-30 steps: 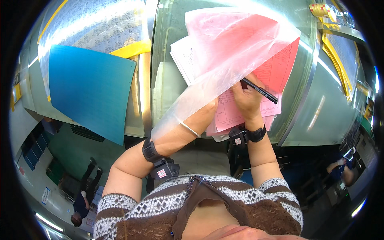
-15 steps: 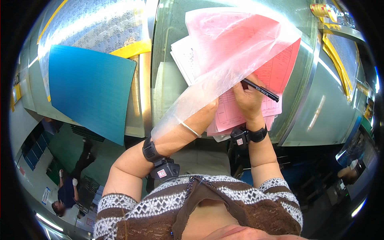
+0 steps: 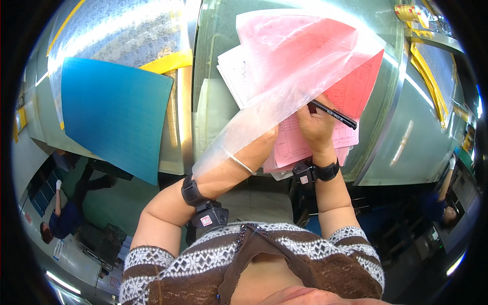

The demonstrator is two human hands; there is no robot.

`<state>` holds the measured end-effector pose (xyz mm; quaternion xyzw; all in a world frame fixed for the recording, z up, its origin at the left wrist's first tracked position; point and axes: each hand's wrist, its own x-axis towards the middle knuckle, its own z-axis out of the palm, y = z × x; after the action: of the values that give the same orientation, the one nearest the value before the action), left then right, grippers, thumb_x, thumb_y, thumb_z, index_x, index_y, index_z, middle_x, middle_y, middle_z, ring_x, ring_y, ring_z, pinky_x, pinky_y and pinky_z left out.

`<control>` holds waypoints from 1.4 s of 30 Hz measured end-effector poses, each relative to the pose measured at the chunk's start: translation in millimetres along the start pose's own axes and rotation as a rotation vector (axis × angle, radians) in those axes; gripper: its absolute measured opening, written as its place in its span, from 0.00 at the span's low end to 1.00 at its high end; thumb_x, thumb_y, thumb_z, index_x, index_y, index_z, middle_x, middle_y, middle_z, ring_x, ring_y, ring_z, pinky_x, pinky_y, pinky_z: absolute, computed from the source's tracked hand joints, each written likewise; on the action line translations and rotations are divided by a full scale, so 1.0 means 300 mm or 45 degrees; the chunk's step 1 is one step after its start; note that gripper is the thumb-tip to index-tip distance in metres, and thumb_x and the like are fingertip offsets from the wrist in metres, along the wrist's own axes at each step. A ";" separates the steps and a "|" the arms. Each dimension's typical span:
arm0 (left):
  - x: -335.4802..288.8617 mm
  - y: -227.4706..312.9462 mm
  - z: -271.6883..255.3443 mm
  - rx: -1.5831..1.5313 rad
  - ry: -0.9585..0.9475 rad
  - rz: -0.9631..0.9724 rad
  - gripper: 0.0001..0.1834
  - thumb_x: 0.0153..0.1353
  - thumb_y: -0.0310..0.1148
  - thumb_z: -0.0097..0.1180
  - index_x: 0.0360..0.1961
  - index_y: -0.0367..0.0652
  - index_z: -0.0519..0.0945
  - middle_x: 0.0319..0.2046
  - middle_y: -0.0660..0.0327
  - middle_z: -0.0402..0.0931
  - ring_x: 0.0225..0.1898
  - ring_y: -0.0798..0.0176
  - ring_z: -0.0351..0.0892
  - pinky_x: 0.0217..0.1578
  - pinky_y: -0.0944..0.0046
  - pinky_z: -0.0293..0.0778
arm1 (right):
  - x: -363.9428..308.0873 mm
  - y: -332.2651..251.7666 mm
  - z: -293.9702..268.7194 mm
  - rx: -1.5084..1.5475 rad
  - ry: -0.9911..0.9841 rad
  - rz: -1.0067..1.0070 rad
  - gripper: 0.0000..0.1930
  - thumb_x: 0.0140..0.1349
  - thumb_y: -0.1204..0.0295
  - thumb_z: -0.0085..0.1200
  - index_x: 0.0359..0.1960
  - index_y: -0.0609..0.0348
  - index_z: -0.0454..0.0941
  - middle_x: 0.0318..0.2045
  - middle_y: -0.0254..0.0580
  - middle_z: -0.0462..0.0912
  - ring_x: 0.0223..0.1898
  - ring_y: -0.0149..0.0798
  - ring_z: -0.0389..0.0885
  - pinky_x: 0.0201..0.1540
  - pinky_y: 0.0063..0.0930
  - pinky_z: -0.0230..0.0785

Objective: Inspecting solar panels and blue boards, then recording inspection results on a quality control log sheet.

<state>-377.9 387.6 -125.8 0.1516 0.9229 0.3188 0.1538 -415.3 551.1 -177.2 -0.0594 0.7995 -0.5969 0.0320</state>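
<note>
A black pen (image 3: 333, 114) is gripped in my right hand (image 3: 317, 127), which rests on a pink printed form (image 3: 292, 142). The pen slants down to the right, and its upper-left end is partly hidden by my fingers. My left hand (image 3: 265, 142) lies at the left edge of the form, under a translucent plastic sheet (image 3: 274, 96). That sheet spreads over the papers and droops across my left forearm; my left fingers are hidden. A red sheet (image 3: 368, 73) of paper shows past the plastic on the right. White papers (image 3: 233, 71) stick out on the left.
A blue board (image 3: 117, 114) lies to the left, beside a yellow strip (image 3: 170, 62). Rolls of yellow tape (image 3: 410, 15) stand at the far right. One person (image 3: 63, 221) is in the aisle at lower left; another person (image 3: 445, 203) reaches up at the right edge.
My right hand and the pen have shifted very slightly to the right. The person at lower left has moved further left, and the person at the right edge now stretches an arm upward.
</note>
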 end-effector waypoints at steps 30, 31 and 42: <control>0.054 0.024 0.052 0.288 0.077 0.108 0.24 0.51 0.23 0.47 0.52 0.32 0.73 0.57 0.51 0.67 0.52 0.51 0.73 0.52 0.59 0.68 | 0.034 0.023 -0.060 0.014 0.037 -0.116 0.04 0.55 0.79 0.59 0.32 0.66 0.79 0.25 0.40 0.80 0.23 0.28 0.75 0.26 0.19 0.67; 0.054 0.021 0.058 0.270 0.087 0.099 0.24 0.51 0.23 0.47 0.52 0.31 0.73 0.57 0.51 0.67 0.52 0.51 0.73 0.53 0.59 0.68 | 0.036 0.025 -0.055 0.006 0.056 -0.140 0.04 0.55 0.79 0.59 0.32 0.65 0.79 0.25 0.41 0.80 0.23 0.29 0.75 0.26 0.19 0.68; 0.056 0.016 0.082 0.305 0.221 0.171 0.24 0.50 0.21 0.47 0.51 0.30 0.72 0.58 0.50 0.66 0.47 0.48 0.73 0.52 0.57 0.67 | 0.031 0.030 -0.063 -0.007 0.066 -0.147 0.03 0.55 0.79 0.58 0.31 0.65 0.79 0.24 0.43 0.80 0.22 0.32 0.74 0.24 0.22 0.66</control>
<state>-382.7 410.8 -144.4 0.2020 0.9519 0.2280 0.0325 -427.4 570.3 -180.3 -0.0899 0.7969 -0.5969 -0.0233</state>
